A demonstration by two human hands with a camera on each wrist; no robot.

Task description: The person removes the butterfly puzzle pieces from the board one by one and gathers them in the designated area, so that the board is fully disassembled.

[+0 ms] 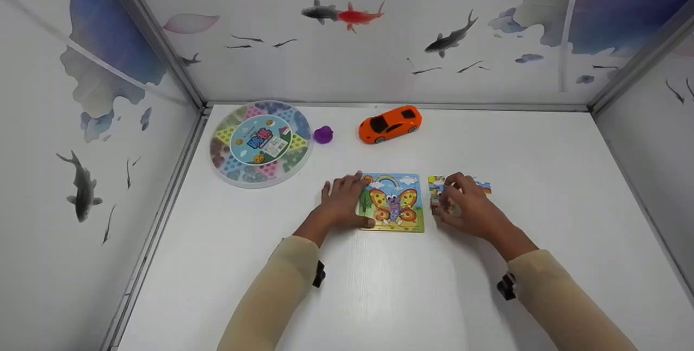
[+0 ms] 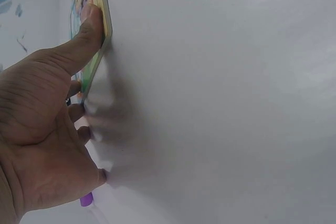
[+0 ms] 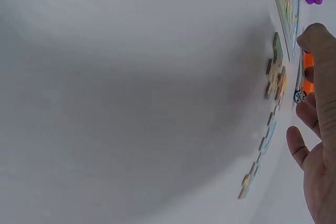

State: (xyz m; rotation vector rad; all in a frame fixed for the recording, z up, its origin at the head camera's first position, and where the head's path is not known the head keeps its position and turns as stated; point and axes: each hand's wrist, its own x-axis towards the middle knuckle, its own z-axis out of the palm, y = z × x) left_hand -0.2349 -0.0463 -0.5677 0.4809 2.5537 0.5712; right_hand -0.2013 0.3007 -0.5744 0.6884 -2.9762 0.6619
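A square butterfly jigsaw puzzle (image 1: 398, 202) lies flat on the white table. My left hand (image 1: 344, 202) rests at its left side, fingers spread, with the thumb (image 2: 90, 30) on the near corner and the index finger at the far corner. To the puzzle's right, my right hand (image 1: 470, 204) is over a group of loose puzzle pieces (image 1: 481, 184). Its thumb and fingers pinch a thin puzzle piece (image 3: 300, 74), seen nearly edge-on in the right wrist view. The hand partly hides the pieces below, which show in a row (image 3: 275, 72) in that view.
Behind the puzzle stands an orange toy car (image 1: 390, 124). A small purple toy (image 1: 323, 134) sits left of it, beside a round, colourful board-game case (image 1: 260, 177). Printed wall panels (image 1: 396, 80) enclose the table at the back and sides.
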